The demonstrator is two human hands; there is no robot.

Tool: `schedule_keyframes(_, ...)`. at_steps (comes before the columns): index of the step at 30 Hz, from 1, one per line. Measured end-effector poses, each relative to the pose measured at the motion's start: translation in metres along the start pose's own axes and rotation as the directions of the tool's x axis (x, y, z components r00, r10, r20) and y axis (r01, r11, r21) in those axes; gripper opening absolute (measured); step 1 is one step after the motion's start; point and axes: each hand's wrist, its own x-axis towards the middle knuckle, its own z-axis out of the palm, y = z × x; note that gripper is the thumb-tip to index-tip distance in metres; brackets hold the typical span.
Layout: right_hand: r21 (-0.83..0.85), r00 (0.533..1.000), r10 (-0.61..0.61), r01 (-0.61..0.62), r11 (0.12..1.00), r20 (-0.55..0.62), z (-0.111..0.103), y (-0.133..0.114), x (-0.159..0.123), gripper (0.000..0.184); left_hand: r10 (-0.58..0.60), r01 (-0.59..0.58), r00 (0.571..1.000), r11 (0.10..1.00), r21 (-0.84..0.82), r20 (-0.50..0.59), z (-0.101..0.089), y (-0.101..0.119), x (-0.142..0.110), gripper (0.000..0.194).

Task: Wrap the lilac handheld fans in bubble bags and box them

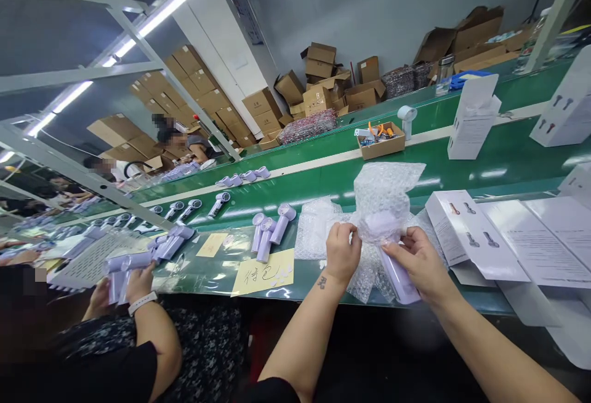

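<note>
A lilac handheld fan (401, 281) is held up at a tilt, its head inside a clear bubble-wrap bag (385, 187) and its handle sticking out below. My right hand (423, 264) grips the handle near the bag's mouth, thumb across the front. At the bag's left lower edge, my left hand (341, 255) is closed with its fingertips pinching the plastic. More bubble-wrap bags (316, 227) lie flat behind and beneath my hands. To the left, three lilac fans (272, 231) rest by a yellow paper sheet (244, 277) with handwriting.
White printed boxes (450, 224) and unfolded cartons lie at right. A small cardboard tray (383, 144) of tools and an upright fan (407, 121) stand behind, on the green bench. At left, a co-worker's hands (138, 283) hold lilac fans beside a white perforated tray (92, 261).
</note>
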Motion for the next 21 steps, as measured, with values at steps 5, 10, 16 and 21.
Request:
schedule_keyframes(5,0.008,0.997,0.075,-0.075,0.997,-0.001,-0.001,-0.015,0.006,0.043,-0.207,0.310,0.948,0.775,-0.551,0.242,0.000,0.011,0.015,0.037)
schedule_keyframes(10,0.088,0.992,0.122,-0.120,0.989,-0.019,0.000,-0.014,0.005,0.039,-0.155,0.370,0.923,0.608,-0.703,0.352,0.003,-0.003,0.025,0.036)
schedule_keyframes(16,0.123,0.989,0.139,-0.143,0.982,0.040,0.007,-0.016,-0.002,0.039,-0.169,0.400,0.915,0.503,-0.766,0.366,0.004,-0.014,0.037,0.021)
schedule_keyframes(21,0.131,0.984,0.168,-0.175,0.976,0.061,0.013,-0.017,-0.005,0.039,-0.241,0.541,0.839,0.270,-0.797,0.488,0.001,-0.003,0.035,0.037)
